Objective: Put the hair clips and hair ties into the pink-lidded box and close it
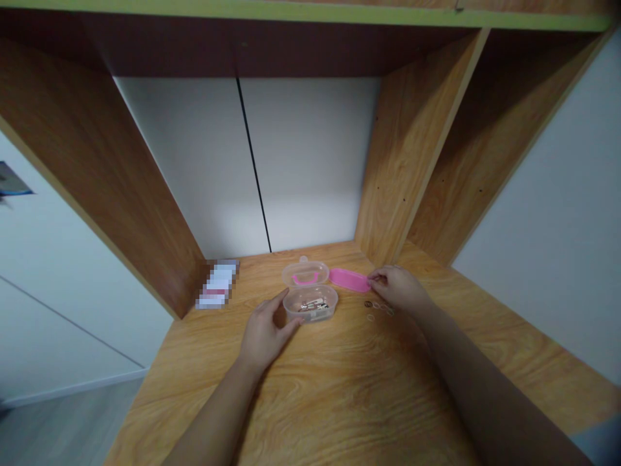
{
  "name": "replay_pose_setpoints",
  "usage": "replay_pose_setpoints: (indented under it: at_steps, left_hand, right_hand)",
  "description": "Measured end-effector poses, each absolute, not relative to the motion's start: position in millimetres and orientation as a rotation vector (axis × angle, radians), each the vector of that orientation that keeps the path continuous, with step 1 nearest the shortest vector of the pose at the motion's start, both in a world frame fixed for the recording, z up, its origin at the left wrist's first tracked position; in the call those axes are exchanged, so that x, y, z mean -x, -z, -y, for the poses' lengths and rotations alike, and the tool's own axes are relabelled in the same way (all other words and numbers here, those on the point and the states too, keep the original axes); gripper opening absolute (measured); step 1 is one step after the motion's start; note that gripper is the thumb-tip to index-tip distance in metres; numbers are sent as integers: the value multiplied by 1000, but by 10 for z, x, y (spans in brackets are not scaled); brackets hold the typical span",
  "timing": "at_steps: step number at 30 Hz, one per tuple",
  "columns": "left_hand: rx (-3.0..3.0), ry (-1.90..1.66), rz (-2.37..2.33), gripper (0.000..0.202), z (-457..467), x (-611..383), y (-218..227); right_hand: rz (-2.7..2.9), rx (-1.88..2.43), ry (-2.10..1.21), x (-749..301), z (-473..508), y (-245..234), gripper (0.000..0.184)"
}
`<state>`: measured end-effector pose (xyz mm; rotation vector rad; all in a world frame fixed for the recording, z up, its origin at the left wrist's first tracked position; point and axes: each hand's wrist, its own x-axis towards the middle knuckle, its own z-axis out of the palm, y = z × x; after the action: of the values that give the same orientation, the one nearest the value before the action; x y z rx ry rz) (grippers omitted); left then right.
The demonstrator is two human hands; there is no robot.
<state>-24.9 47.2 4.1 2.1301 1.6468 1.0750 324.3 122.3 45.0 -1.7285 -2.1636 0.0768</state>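
A clear oval plastic box [292,313] stands on the wooden table, its lid [286,275] with a pink handle tipped open behind it. Several small metal pieces, perhaps clips [315,305], lie inside. My left hand [264,331] grips the box's left end, thumb at the front and fingers at the back. To the right of the lid is a pink oval tray [348,280]. My right hand [398,286] has its fingers closed on the tray's right end. Just below that hand, several small rings [376,305], which look like hair ties, lie loose on the table.
A blurred white and red packet [217,285] lies at the back left, beside the shelf's upright panel [145,194]. Another upright panel [407,149] stands behind my right hand. A shelf [291,48] spans overhead, and a white back wall [310,162] closes the niche.
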Motion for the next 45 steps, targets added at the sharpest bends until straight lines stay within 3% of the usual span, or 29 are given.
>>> replay_pose_setpoints:
  at_steps: [5, 8, 15, 21, 29, 45]
  left_hand:
    - [-2137, -1070, -1652, 65, -473, 245, -40]
    - [-2138, -1071, -1651, 66, -474, 246, -43]
    - [-2126, -1058, -1653, 65, -469, 230, -64]
    - [-2113, -1139, -1628, 65, -477, 235, -24]
    - [-2091, -1195, -1508, 70, -476, 231, 2]
    - [-2231, -1179, -1422, 58, -478, 242, -17]
  right_hand:
    - [2152, 1700, 11, -3156, -1259, -324, 50]
    - [2209, 1655, -20, -3098, -1291, -236, 54]
    - [2133, 1560, 24, -3049, -1328, -176, 46]
    - [1914, 1189, 89, -2836, -1149, -347, 38]
    - [2178, 759, -75, -2462, -887, -403, 28]
    - [2269, 736, -213, -2414, -889, -350, 24]
